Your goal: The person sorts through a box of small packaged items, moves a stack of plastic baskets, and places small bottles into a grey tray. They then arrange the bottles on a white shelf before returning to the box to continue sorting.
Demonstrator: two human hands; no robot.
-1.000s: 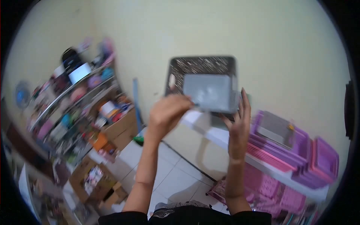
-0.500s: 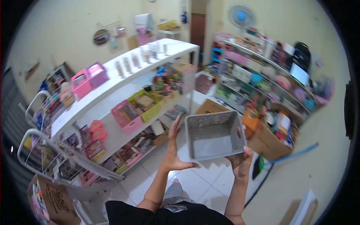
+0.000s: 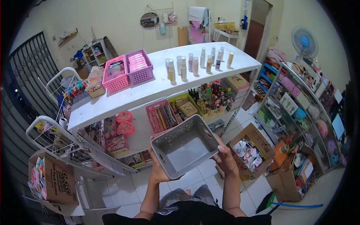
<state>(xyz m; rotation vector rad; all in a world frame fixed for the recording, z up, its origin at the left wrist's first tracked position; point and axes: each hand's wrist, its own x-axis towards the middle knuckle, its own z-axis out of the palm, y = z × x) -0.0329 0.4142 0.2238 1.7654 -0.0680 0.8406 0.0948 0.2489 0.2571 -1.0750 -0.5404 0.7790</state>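
Note:
An empty grey plastic basket is held tilted in front of my body, its inside facing up toward me. My left hand grips its left end from the side and below, the fingers partly hidden behind it. At the right end my right hand clasps the wall near the handle slot. Beyond the basket stands a white shelf. On its top are a pink basket, a purple basket with pink packets, and several small bottles.
On the shelf's lower level are a pink basket, a green basket and red containers. Cardboard boxes stand on the floor at right, near a glass cabinet and a broom. Another box is at left.
The view has turned left toward the white shelf. My left hand, spread and apart from the basket before, now grips its left end. The basket has come lower and tilted.

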